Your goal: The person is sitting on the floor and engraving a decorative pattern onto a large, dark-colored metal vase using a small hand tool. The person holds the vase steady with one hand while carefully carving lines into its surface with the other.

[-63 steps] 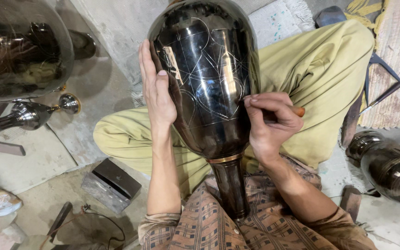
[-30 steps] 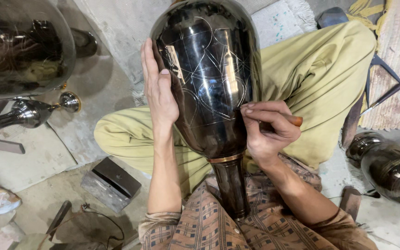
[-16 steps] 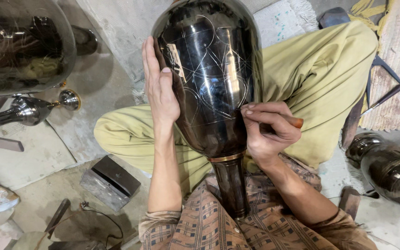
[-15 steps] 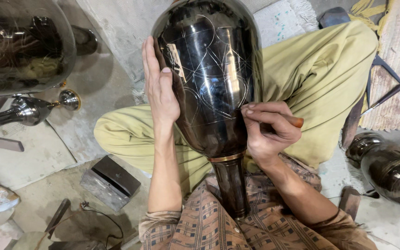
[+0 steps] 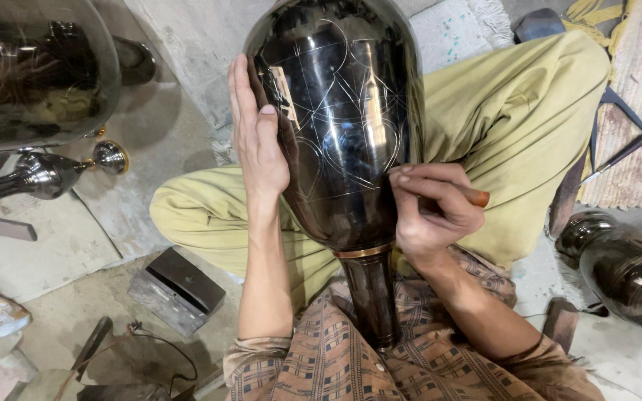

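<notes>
1. Black vase (image 5: 343,141) on the lap, long axis near–far, neck near, body pointing far.
2. Left hand (image 5: 258,137) flat on its left side, fingers straight, together.
3. Right hand (image 5: 432,212) pinched on wooden-handled tool (image 5: 475,197), at vase's right side.

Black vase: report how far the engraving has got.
Done: thin curved and straight lines already cross the upper body of the black vase. In hand: the left hand steadies its side while the right hand presses a wooden-handled tool to the surface. Left: the lower body and neck show no lines.
</notes>
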